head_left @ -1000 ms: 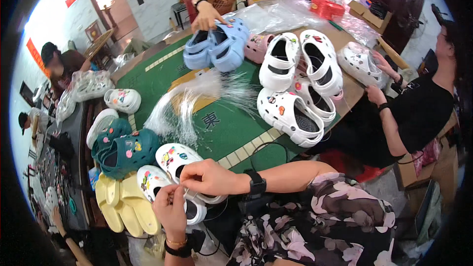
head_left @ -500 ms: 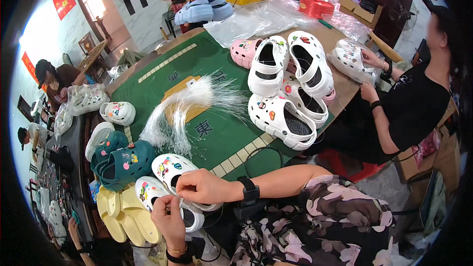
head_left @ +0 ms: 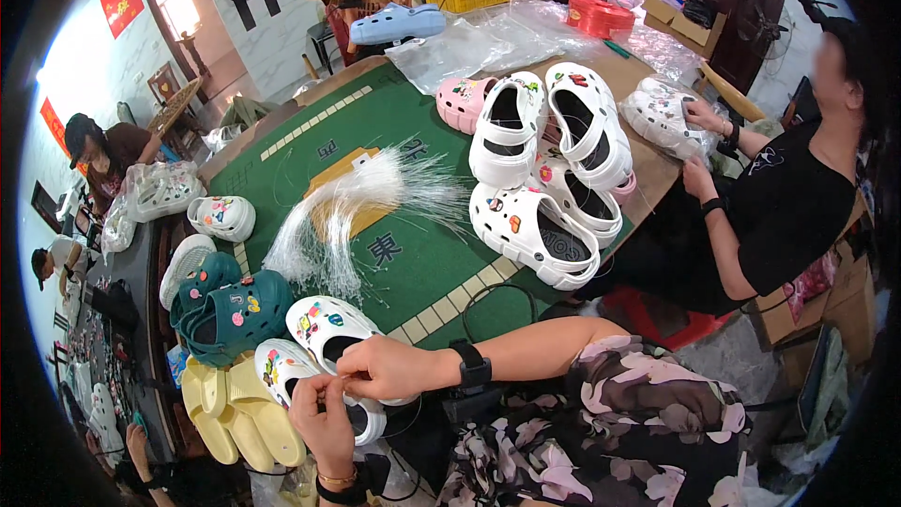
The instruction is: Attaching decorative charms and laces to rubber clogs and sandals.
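My left hand (head_left: 324, 418) and my right hand (head_left: 383, 368) meet fingertip to fingertip over a pair of white clogs with colourful charms, the far clog (head_left: 330, 327) and the near clog (head_left: 280, 368). Both hands are closed in a pinch. A thin clear plastic strand (head_left: 419, 413) loops out below my right hand; the part between the fingertips is too fine to make out well. Beyond the clogs, a bundle of such clear strands (head_left: 361, 192) lies fanned out on the green table mat (head_left: 441, 268).
Dark green clogs (head_left: 246, 310) and yellow slides (head_left: 239, 413) sit to the left. White clogs (head_left: 535, 225) and a pink clog (head_left: 462, 101) are piled at the right. One co-worker (head_left: 793, 188) handles bagged white clogs (head_left: 662, 117); another across holds blue clogs (head_left: 399, 24).
My right fingertips have come down and closer to my left ones. Across the table, the co-worker's blue clogs have shifted and turned; the co-worker at the right has barely moved.
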A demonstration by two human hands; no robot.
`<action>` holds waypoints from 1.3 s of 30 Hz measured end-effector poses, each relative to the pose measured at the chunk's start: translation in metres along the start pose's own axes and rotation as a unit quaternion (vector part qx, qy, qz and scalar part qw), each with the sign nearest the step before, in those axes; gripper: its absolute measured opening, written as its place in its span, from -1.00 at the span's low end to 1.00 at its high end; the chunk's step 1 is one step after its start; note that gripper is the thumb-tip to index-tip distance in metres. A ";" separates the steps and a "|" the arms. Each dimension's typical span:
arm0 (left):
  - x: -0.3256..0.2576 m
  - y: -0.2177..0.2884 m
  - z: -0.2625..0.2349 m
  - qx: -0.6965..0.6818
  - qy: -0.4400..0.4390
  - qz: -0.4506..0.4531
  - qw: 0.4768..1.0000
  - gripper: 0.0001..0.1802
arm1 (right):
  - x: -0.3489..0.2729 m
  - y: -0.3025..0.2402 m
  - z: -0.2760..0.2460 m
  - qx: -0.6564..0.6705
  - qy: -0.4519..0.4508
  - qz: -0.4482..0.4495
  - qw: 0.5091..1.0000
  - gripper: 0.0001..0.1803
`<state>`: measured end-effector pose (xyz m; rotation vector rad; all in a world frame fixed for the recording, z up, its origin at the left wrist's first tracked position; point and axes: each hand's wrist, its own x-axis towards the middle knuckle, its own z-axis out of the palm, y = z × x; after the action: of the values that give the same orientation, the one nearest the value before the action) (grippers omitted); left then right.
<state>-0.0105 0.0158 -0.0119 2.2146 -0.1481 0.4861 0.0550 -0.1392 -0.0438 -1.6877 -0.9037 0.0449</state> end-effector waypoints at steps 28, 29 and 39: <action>0.009 0.010 0.004 0.096 -0.022 0.156 0.983 -0.80 | -0.001 -0.020 -0.016 0.009 0.068 -0.005 0.998 -0.95; 0.009 0.010 0.006 0.119 0.000 0.175 0.977 -0.82 | 0.000 -0.019 -0.013 -0.007 0.069 -0.020 0.997 -0.95; 0.015 0.011 -0.005 0.208 -0.025 0.199 0.957 -0.84 | 0.006 -0.019 -0.005 -0.083 0.078 -0.047 0.992 -0.93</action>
<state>-0.0007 0.0129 0.0051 2.6215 -0.5729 0.7334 0.0512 -0.1388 -0.0234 -1.7726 -0.8857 -0.2289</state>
